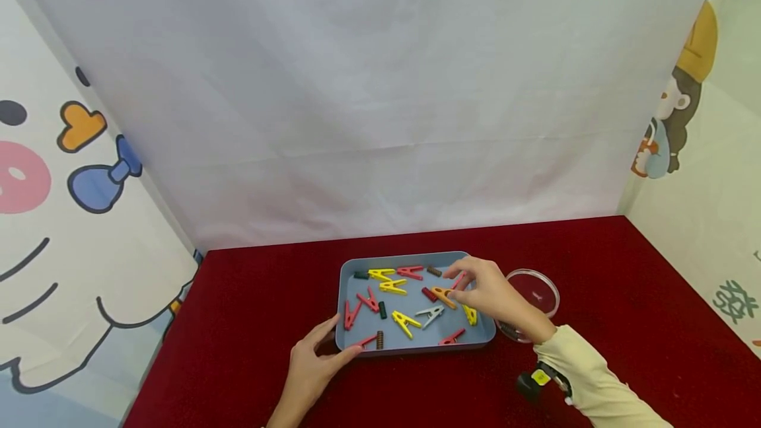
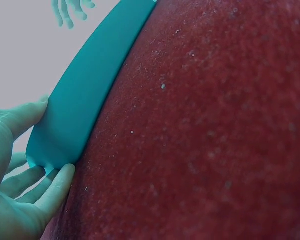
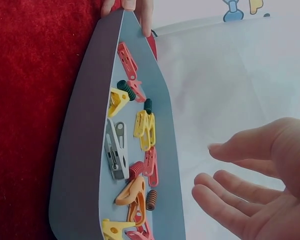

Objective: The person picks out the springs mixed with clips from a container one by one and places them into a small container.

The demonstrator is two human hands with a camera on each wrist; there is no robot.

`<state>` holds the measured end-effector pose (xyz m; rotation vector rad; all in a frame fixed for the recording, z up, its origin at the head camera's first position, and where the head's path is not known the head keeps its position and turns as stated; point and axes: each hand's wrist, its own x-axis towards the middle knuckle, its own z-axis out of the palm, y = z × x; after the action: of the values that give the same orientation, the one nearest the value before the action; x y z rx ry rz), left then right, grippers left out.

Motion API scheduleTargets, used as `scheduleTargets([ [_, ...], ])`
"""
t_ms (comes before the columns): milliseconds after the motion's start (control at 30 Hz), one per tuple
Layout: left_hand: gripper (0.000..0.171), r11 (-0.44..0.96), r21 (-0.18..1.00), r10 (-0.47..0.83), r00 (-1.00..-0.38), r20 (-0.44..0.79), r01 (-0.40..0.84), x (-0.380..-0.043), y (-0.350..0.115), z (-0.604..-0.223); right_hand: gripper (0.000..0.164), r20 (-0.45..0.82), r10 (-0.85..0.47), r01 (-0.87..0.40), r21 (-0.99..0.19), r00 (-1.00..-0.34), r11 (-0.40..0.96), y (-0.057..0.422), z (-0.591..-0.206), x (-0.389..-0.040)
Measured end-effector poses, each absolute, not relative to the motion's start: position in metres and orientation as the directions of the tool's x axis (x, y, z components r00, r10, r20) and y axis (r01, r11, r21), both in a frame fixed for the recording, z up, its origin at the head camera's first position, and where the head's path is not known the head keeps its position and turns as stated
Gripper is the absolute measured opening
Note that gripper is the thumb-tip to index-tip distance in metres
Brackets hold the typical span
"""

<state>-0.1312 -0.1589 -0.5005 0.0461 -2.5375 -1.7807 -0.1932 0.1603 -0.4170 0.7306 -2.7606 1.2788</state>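
The orange clip slants far-left to near-right in the tray, just left of my nearer, empty, open-fingered right hand, while my left hand grips the tray's near-left corner.

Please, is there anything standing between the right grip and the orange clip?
Nothing visible does: the right grip is over the tray, and the red spring lies beside the orange clip, not on it.

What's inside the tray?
Red clips, yellow clips, an orange clip, a grey clip and little coils. In the head view, the right hand covers part of the tray, hiding whatever is there.
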Motion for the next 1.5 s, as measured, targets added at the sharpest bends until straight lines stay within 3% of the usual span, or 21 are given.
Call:
scheduleTargets([
  [567, 0.073, 0.351, 0.936, -0.060, -0.998, 0.019, -0.003, -0.133, -0.158, -0.505, 0.027, 0.167, -0.450, -0.424, -0.709, -0.877, 0.564, 0.142, -0.428, -0.206],
  [1500, 0.075, 0.375, 0.927, -0.038, -0.999, 0.037, 0.020, -0.132, -0.161, -0.506, 0.021, 0.029, -0.448, -0.379, -0.583, -0.894, 0.718, 0.121, -0.444, -0.230],
])
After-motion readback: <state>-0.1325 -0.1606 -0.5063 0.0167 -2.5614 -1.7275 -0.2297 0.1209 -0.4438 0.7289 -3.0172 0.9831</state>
